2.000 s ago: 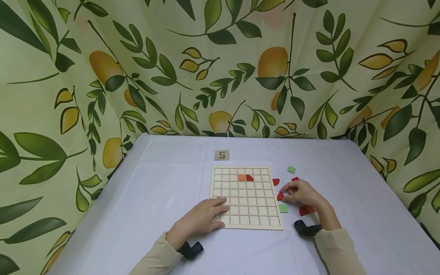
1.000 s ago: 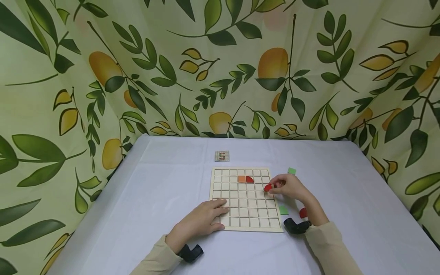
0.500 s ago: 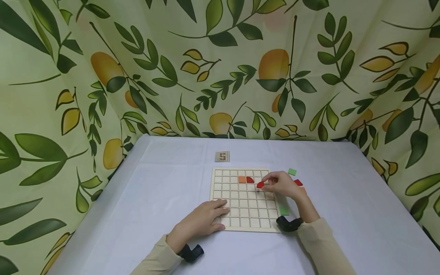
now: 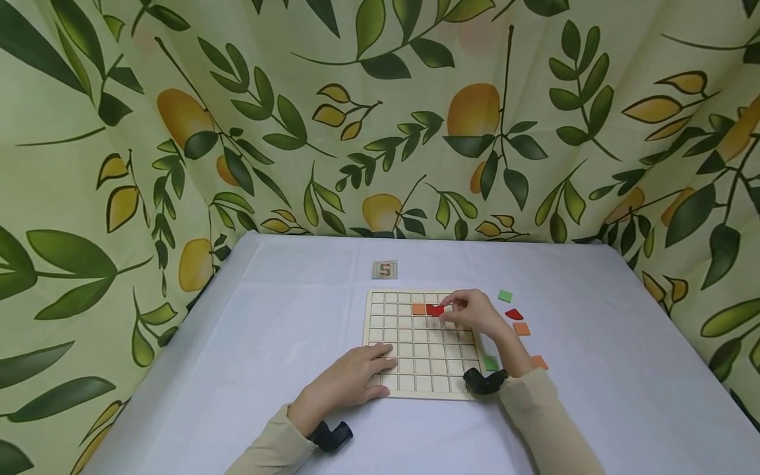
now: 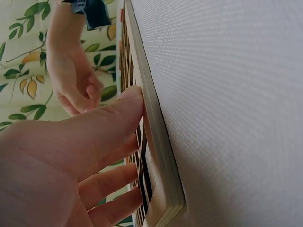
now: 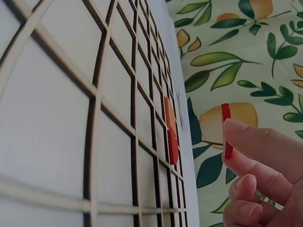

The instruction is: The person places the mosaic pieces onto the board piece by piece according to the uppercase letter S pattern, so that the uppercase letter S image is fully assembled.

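Note:
My right hand (image 4: 469, 311) pinches a red quarter-round tile (image 6: 226, 132) between thumb and fingertip, raised above the gridded wooden board (image 4: 415, 397). In the right wrist view this tile stands clear of the board's surface. On the board, near its far side, an orange square tile (image 4: 418, 309) lies beside another red tile (image 6: 173, 149); from the head view the held tile overlaps that red one. My left hand (image 4: 350, 373) rests on the board's near left corner, fingers spread over the cells and thumb (image 5: 128, 106) by the near edge.
Right of the board lie green squares (image 4: 505, 296) (image 4: 490, 363), a red tile (image 4: 514, 315) and orange squares (image 4: 522, 328) (image 4: 539, 362), one partly behind the right forearm. A small patterned card (image 4: 384, 269) lies beyond the board on the white-covered table (image 4: 285, 290). Leaf-print cloth hangs behind.
My right hand has picked up a red tile from the table right of the board and carried it left and away, over the board to the laid red tile. The left hand stays put.

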A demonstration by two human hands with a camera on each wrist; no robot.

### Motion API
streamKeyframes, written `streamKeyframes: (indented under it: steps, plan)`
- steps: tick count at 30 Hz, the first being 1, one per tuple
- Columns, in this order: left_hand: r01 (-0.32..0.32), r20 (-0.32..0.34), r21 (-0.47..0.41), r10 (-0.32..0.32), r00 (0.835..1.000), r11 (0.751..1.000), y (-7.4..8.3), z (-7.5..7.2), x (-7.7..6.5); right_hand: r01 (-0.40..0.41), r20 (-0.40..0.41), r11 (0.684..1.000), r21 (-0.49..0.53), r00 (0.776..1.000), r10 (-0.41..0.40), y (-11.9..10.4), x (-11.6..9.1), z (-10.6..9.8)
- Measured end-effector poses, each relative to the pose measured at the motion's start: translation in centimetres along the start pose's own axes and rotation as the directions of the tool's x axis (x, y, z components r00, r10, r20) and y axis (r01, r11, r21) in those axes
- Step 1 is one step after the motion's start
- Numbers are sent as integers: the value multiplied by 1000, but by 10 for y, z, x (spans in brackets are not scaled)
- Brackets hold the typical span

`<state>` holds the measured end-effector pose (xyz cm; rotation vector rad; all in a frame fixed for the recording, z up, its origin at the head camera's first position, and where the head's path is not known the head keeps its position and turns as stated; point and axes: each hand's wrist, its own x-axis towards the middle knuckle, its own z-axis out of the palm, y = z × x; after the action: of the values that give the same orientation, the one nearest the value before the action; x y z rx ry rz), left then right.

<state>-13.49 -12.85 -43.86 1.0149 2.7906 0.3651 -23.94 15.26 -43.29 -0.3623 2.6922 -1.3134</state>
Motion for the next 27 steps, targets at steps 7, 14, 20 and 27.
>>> streamKeyframes:
  steps: [7, 14, 20, 27]
  plan:
    - [-6, 7, 2, 6, 1000, 1000, 1, -2, 1, 30, -10, 999, 11, 999, -30, -6, 4, 9]
    - [3, 9, 20, -3, 1000, 1000, 3, -1, 1, 28, -17, 1000, 10, 999, -27, -12, 9, 16]
    - [0, 3, 24, 0, 1000, 1000, 2, -1, 2, 1, -16, 1000, 12, 1000, -1, -15, 13, 20]
    - [-8, -4, 30, 8, 1000, 1000, 1, 1, 2, 37, -11, 999, 15, 999, -37, -15, 19, 27]
